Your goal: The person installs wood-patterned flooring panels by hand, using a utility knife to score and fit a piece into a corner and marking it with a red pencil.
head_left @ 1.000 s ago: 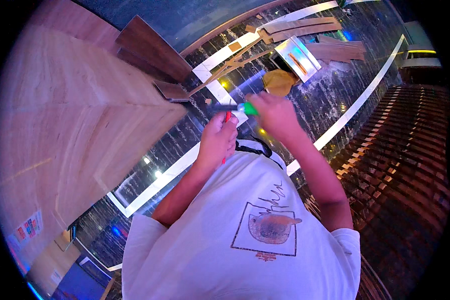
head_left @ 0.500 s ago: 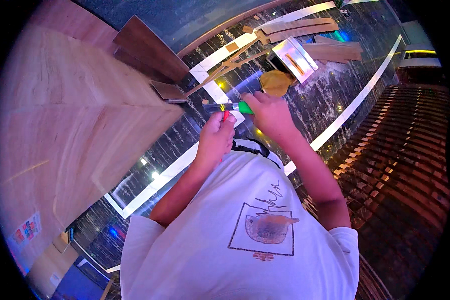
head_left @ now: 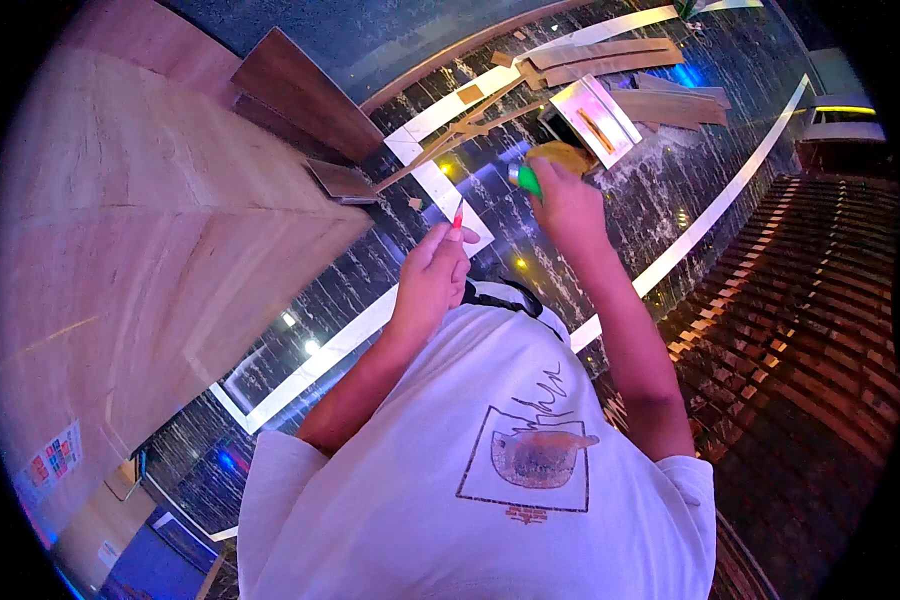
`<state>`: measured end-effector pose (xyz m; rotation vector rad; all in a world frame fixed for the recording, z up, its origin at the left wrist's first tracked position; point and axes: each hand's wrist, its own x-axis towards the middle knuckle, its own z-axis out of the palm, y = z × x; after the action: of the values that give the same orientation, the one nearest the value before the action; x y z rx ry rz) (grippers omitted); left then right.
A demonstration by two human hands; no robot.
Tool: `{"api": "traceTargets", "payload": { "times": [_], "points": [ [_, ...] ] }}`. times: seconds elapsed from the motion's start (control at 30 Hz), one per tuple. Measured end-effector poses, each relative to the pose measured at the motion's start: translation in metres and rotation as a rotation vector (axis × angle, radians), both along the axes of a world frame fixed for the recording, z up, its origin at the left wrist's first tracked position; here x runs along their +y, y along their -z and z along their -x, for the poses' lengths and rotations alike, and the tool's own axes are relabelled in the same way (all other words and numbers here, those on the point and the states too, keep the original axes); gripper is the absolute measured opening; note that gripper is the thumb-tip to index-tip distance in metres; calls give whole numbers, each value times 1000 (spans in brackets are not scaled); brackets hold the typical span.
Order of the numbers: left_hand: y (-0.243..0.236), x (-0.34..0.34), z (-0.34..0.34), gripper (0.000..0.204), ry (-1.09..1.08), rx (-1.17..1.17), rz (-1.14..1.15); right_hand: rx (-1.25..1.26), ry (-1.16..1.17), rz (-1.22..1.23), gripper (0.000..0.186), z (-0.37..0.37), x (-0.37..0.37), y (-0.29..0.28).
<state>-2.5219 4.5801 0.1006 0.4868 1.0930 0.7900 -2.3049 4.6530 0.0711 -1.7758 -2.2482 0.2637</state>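
In front of my waist my left hand (head_left: 433,272) grips a red pencil (head_left: 457,219), its pale, sharpened tip pointing up and away from me. Most of its shaft is hidden by the fingers. To the right and a little farther off, my right hand (head_left: 573,212) is closed round a green-handled knife (head_left: 528,181). A short metal-coloured end of the knife points left; its blade cannot be made out now. The two hands are apart, and the knife does not touch the pencil.
A white-topped box-like machine (head_left: 597,120) stands on the dark marbled floor, beside a tan bag-like object (head_left: 555,157). Wood planks (head_left: 610,60) lie beyond it. Brown boards (head_left: 305,95) lean by the wood-grained wall panel (head_left: 170,200). Stacked slats (head_left: 790,300) lie at right.
My right hand has drawn the knife away from the pencil, up and to the right. The pencil tip now shows bare. My left hand has barely moved.
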Motion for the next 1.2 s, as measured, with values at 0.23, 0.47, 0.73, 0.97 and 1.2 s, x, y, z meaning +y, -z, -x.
{"api": "traceTargets", "payload": {
  "times": [0.23,0.47,0.73,0.97,1.2],
  "points": [
    [1,3,0,29,7,24,-18,-1,-90,25,26,20,-7,-11],
    [10,4,0,23,20,-7,-43,59,-266,-59,25,24,-16,-16],
    [3,13,7,17,-35,-41,-14,36,-135,-76,30,26,-9,-18],
    [4,12,3,19,4,35,-44,-15,-6,-2,39,12,9,-1],
    [6,20,7,18,-29,44,-24,-62,-62,14,43,27,7,0]
  ]
}}
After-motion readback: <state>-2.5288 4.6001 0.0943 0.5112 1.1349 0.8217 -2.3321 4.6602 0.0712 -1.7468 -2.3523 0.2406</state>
